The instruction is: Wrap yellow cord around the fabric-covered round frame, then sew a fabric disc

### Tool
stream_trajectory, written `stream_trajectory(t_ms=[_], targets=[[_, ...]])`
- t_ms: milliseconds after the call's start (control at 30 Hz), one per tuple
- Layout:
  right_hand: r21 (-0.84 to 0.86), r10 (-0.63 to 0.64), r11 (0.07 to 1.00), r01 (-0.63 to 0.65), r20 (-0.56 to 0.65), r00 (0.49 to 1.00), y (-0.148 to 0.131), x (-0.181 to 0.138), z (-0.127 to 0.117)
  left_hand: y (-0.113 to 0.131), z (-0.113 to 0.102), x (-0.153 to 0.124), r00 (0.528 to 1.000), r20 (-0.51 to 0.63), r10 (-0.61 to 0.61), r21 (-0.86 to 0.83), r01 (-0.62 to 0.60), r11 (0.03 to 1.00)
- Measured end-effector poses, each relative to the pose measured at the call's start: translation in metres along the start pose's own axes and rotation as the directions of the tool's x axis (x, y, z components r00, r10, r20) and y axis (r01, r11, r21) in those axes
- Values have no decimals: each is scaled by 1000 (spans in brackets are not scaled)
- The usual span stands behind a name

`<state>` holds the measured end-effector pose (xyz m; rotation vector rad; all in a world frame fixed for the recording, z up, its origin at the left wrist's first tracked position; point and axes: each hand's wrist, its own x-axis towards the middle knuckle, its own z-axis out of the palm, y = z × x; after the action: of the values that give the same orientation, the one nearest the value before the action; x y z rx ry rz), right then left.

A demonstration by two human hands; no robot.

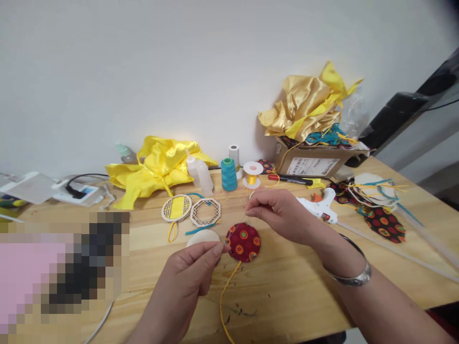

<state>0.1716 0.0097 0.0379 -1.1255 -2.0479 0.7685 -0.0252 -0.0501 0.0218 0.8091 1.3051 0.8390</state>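
My left hand (193,267) is closed in a pinch, thumb against forefinger, at the left edge of a round disc (244,242) covered in dark red flowered fabric. My right hand (276,215) pinches above that disc, its fingertips together. Between the two pinches runs a faint thin line that looks like a thread (236,230). From the disc's lower edge a yellow cord (223,296) trails toward the front of the table. Partly behind my left hand lies a pale round disc (202,236).
Beyond my hands are an oval wooden frame (177,208), an octagonal wooden frame (193,217), a teal thread spool (228,175) and yellow cloth (154,165). A white glue gun (324,208) and a cardboard box (322,161) with fabric stand right. A blurred patch covers the left.
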Motion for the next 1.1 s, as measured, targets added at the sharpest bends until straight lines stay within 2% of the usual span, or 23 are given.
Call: stream_trajectory(t_ms=[300, 400, 467, 500, 533, 600, 633, 667, 700, 733, 800, 833, 867, 900, 967, 1067, 1100], targets=[[-31, -13, 999, 13, 8, 1000, -2, -1, 1, -2, -1, 0, 1000, -2, 20, 46, -20, 999], [-30, -16, 999, 17, 10, 1000, -5, -2, -1, -2, -4, 2, 992, 44, 120, 228, -127, 965], [-40, -27, 999, 27, 19, 999, -7, -3, -2, -2, -10, 4, 960, 137, 245, 440, -281, 853], [-45, -34, 998, 35, 29, 999, -8, -3, -3, -2, -13, 5, 923, 170, 345, 549, -379, 745], [-49, -42, 998, 44, 41, 998, -10, -4, -4, -1, -16, 6, 852, 137, 505, 652, -461, 602], [-48, -63, 997, 66, 65, 996, -15, -5, -4, 1, -20, 7, 629, 80, 773, 802, -501, 325], [-45, -76, 996, 79, 77, 994, -17, -6, -4, 2, -20, 6, 524, 83, 848, 829, -508, 233], [-44, -86, 995, 90, 89, 992, -20, -7, -3, 4, -18, 5, 456, 89, 885, 835, -519, 184], [-47, -95, 994, 100, 102, 990, -23, -7, -2, 6, -15, 4, 445, 78, 892, 827, -529, 192], [-55, -103, 992, 110, 115, 988, -26, -8, -1, 8, -11, 2, 486, 66, 871, 803, -545, 243], [-83, -116, 988, 129, 144, 983, -30, -9, 1, 11, -2, 0, 621, 74, 780, 704, -587, 400], [-100, -124, 985, 140, 156, 980, -32, -10, 2, 12, 1, -1, 672, 83, 736, 660, -591, 464], [-117, -131, 981, 152, 169, 977, -33, -11, 2, 14, 2, -1, 697, 83, 713, 636, -588, 501], [-132, -134, 978, 159, 179, 975, -34, -12, 2, 16, 2, 0, 706, 75, 704, 627, -583, 517], [-153, -131, 975, 160, 184, 974, -33, -14, 1, 20, -5, 2, 684, 22, 729, 665, -554, 501], [-158, -100, 980, 124, 152, 983, -31, -16, -5, 29, -23, 6, 644, -152, 750, 739, -429, 519], [-151, -96, 982, 116, 136, 986, -29, -16, -7, 30, -30, 8, 656, -191, 731, 747, -386, 541]])
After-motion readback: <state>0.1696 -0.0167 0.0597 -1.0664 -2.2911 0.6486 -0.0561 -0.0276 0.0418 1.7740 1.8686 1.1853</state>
